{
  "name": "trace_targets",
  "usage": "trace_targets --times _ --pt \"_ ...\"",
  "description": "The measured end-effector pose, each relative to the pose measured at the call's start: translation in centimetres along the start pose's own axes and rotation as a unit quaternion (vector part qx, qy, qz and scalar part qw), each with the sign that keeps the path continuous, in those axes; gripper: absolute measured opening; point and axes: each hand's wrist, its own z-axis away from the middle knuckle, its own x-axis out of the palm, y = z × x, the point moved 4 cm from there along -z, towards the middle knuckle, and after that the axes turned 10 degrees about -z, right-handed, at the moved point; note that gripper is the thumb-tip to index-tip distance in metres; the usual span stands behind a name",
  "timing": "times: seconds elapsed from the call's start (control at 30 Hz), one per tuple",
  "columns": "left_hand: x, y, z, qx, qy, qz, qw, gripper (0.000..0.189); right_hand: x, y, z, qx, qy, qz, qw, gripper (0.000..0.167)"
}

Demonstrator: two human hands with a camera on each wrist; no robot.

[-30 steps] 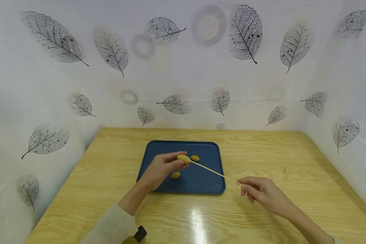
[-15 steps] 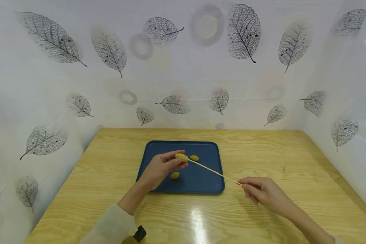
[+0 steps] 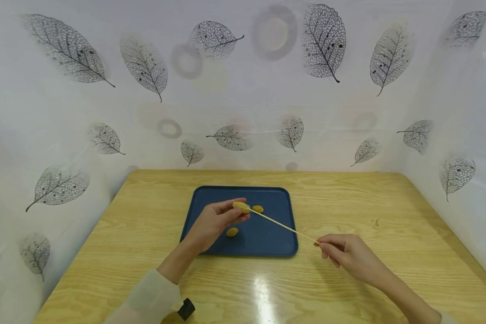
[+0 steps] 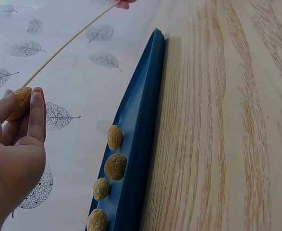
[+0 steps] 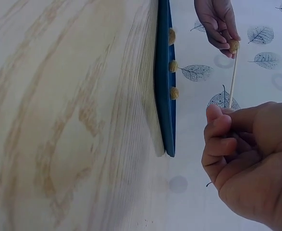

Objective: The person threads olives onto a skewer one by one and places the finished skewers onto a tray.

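Note:
Over the blue tray (image 3: 267, 243) in the head view, my left hand (image 3: 210, 225) pinches a yellow-brown, wrinkled oval fruit (image 3: 241, 207) between thumb and fingers. A thin wooden skewer (image 3: 283, 226) meets the fruit's right end and slopes down to my right hand (image 3: 350, 257). That hand pinches the skewer's other end between thumb and index finger, beyond the tray's right edge. In the left wrist view the held fruit (image 4: 20, 103) shows its ridged skin, with the skewer (image 4: 73, 38) at its top. The skewer's tip is hidden where it meets the fruit.
Several similar fruits lie on the tray, one (image 3: 232, 232) below the left hand and one (image 3: 258, 209) right of the held fruit. A wooden table (image 3: 348, 198) bears the tray. Leaf-printed white sheeting (image 3: 247, 103) encloses its back and sides.

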Motion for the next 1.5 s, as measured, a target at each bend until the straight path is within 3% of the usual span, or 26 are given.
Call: trace_targets --times 0.23,0.5,0.87,1.17,1.5 --pt "-0.4 -0.5 0.1 0.013 0.001 -0.063 0.9979 0.038 0.2 -0.3 0.1 -0.011 0.021 0.020 0.9995 0.023" --pt "-0.6 -0.7 -0.1 0.037 -0.003 -0.091 0.9952 0.036 0.7 -0.8 0.1 -0.003 0.040 0.033 0.9987 0.019" --pt "-0.3 -0.7 0.1 0.046 -0.007 -0.096 0.9943 0.039 0.9 -1.0 -0.2 -0.022 0.037 0.024 0.9988 0.019" --pt "-0.2 -0.9 0.3 0.038 -0.019 -0.097 0.9944 0.041 1.2 -1.0 -0.3 -0.003 0.035 0.027 0.9990 0.019" --pt "0.0 -1.0 0.5 0.041 -0.023 -0.096 0.9943 0.034 1.5 -1.1 -0.4 -0.011 0.039 0.030 0.9987 0.018"
